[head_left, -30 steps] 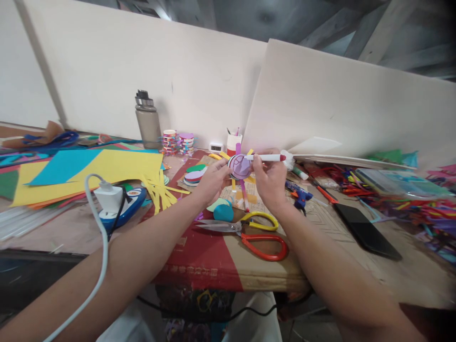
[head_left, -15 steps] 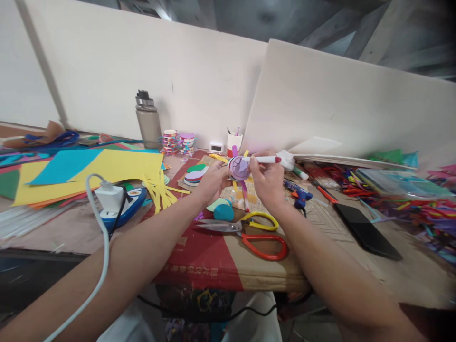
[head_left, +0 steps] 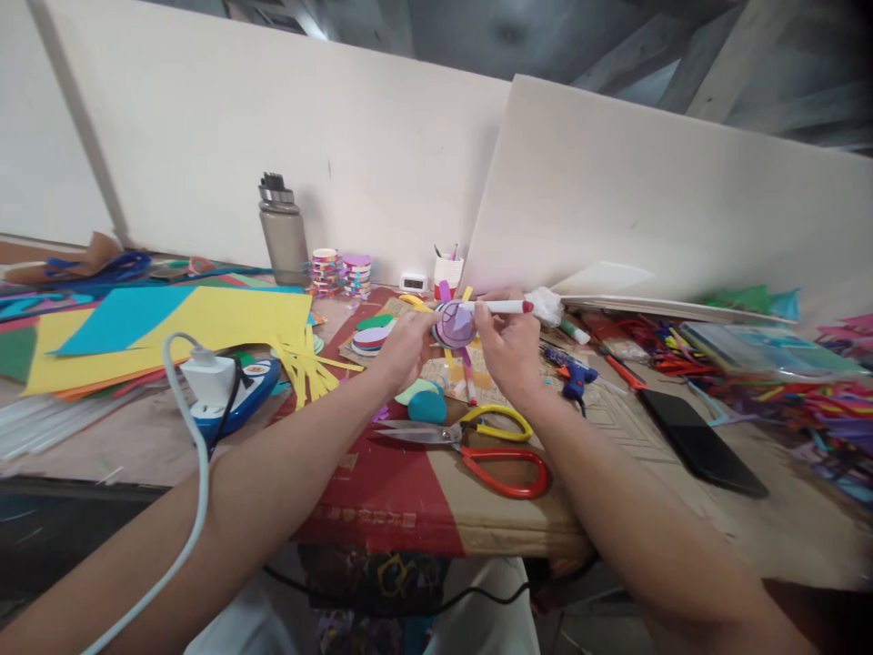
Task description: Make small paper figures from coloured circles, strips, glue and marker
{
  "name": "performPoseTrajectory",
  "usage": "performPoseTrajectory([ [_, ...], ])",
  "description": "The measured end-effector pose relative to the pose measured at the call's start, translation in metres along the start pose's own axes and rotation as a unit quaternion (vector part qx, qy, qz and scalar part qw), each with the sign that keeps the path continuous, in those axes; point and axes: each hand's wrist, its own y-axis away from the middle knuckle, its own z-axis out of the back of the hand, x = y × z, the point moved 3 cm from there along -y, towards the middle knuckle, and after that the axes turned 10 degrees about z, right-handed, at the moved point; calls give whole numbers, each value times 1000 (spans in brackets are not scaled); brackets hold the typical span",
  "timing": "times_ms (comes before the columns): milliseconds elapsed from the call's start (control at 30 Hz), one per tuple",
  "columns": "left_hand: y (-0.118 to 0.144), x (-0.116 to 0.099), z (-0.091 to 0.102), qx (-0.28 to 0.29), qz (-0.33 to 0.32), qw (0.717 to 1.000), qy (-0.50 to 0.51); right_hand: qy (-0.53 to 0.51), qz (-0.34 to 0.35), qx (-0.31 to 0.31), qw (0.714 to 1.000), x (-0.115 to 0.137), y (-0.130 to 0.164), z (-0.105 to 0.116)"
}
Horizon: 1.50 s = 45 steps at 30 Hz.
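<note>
The right hand, fingers pinching a slim white red-ended marker, has edged leftward while the left hand grips a round purple-faced paper disc.

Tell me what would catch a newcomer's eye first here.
Probably the big scissors with yellow and red handles, lying front and centre. Just beyond, the right hand holds a white marker up to a purple paper disc held by the left hand. A bright yellow sheet lies at left.
</note>
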Motion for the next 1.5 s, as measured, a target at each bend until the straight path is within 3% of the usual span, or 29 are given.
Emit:
performPoseTrajectory([
  [333, 0, 1, 1, 0, 4, 1000, -2, -26, -13, -5, 1000, -5, 2, 0],
  [933, 0, -4, -1, 6, -9, 1000, -3, 17, 26, 2, 1000, 1, 0, 2],
  [1500, -3, -2, 3, 10, -13, 1000, -15, 41, 1, 13, 999, 2, -1, 3],
])
